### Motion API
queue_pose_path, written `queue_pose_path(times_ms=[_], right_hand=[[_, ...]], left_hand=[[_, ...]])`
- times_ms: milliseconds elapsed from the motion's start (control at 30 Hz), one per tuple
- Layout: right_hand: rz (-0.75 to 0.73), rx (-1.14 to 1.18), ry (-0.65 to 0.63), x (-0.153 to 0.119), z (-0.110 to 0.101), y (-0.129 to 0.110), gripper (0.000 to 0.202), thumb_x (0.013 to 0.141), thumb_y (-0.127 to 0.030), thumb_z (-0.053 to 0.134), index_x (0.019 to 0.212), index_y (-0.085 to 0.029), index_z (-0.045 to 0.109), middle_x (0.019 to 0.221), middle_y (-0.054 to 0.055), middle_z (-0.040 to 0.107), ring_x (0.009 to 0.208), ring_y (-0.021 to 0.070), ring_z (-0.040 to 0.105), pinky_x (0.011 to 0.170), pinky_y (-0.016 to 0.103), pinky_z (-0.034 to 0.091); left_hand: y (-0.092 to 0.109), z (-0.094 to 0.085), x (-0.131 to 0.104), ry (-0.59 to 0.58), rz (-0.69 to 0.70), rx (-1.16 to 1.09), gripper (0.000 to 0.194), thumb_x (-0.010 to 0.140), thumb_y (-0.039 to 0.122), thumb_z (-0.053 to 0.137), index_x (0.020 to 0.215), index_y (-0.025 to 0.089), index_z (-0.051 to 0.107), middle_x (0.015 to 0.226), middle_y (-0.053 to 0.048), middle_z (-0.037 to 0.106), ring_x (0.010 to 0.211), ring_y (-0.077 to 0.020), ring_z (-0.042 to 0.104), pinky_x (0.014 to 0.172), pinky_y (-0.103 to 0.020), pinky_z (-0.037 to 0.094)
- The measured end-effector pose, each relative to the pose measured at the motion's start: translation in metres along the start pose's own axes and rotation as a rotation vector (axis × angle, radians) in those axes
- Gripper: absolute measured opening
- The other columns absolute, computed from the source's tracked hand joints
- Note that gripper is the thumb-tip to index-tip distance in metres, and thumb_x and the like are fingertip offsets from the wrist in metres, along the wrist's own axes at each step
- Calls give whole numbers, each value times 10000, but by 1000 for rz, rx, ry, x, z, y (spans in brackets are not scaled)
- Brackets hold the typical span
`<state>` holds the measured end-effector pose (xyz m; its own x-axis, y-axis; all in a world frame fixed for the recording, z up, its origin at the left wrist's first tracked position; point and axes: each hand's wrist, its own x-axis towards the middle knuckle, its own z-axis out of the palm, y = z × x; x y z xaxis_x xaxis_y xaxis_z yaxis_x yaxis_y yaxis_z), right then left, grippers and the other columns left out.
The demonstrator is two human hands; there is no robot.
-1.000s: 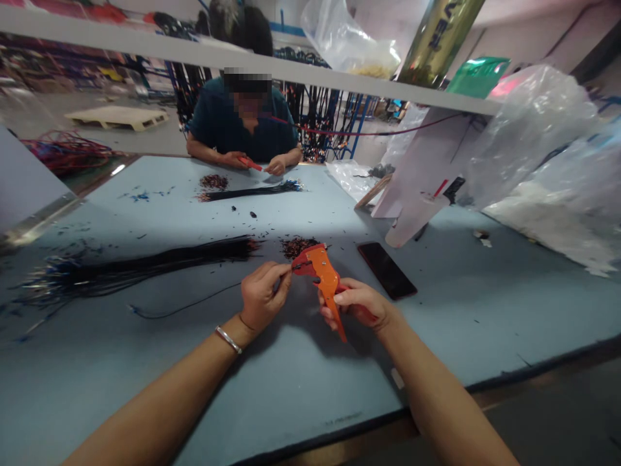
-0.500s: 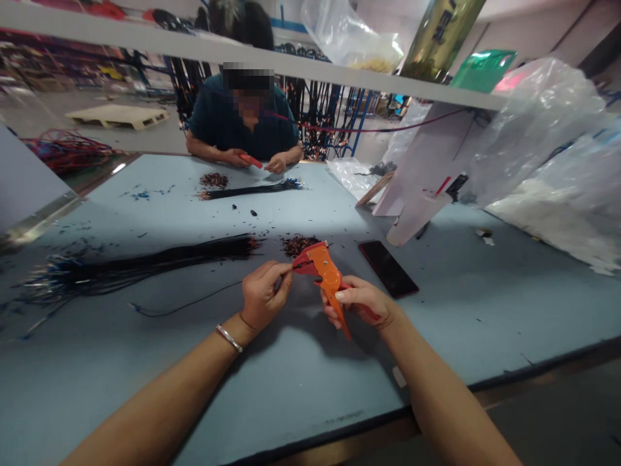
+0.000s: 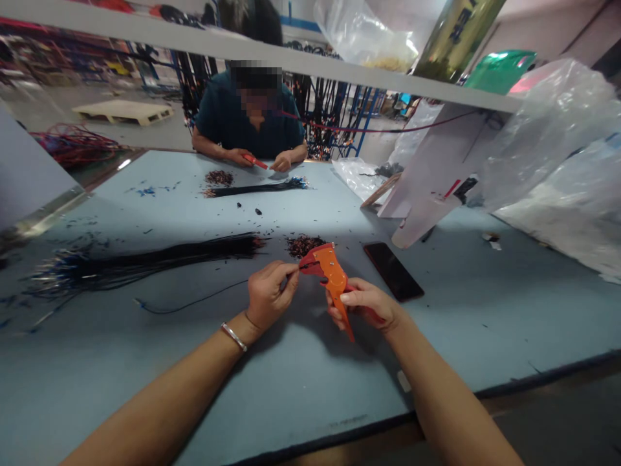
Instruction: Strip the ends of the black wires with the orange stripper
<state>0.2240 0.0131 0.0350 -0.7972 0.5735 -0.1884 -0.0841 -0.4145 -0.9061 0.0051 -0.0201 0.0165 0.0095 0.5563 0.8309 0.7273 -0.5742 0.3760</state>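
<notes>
My left hand (image 3: 272,291) pinches the end of a thin black wire (image 3: 194,301), whose other end, with a blue tip, lies to the left on the table. The fingertips are at the red jaws of an orange wire stripper (image 3: 334,275). My right hand (image 3: 361,304) is wrapped round the stripper's handles. A thick bundle of black wires (image 3: 179,254) lies beyond my left hand, its blue and silver ends at the left. Just behind the stripper's jaws is a pile of small dark and coppery scraps (image 3: 303,245).
A black phone (image 3: 394,270) lies right of the stripper on the blue table (image 3: 242,401). Across it a person (image 3: 250,123) holds a red tool. A white shelf (image 3: 339,63) crosses above; a translucent cup (image 3: 420,220) and plastic bags (image 3: 543,142) are at the right.
The whole view has shifted slightly, so things appear a little further right. Both hands keep their hold on the wire and the stripper, with no clear movement between them.
</notes>
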Motion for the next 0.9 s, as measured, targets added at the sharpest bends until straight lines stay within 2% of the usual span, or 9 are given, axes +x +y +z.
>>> queue_pose_path(times_ms=[567,767,900], right_hand=[[-43,-60,86,4,20,3,334,766,-433,713,772,-135,563,578,-5,570,457,118,557,445,222,431],[-45,-85,125,8,29,9,329,782,-444,694,752,-165,523,573,-18,559,447,122,550,375,210,405],[-76,-37,170,14,32,16,357,762,-432,712,691,-186,464,495,-69,479,359,75,444,338,181,332]], left_hand=[[-4,-1,2,38,-44,27,123,871,174,566,773,175,639,531,51,529,455,-72,427,492,-195,345],[-8,-2,1,26,-86,31,125,866,183,570,771,177,651,541,48,561,459,-70,446,496,-185,357],[-10,-1,0,11,-136,5,137,858,175,562,760,173,658,584,36,612,485,-68,491,506,-172,375]])
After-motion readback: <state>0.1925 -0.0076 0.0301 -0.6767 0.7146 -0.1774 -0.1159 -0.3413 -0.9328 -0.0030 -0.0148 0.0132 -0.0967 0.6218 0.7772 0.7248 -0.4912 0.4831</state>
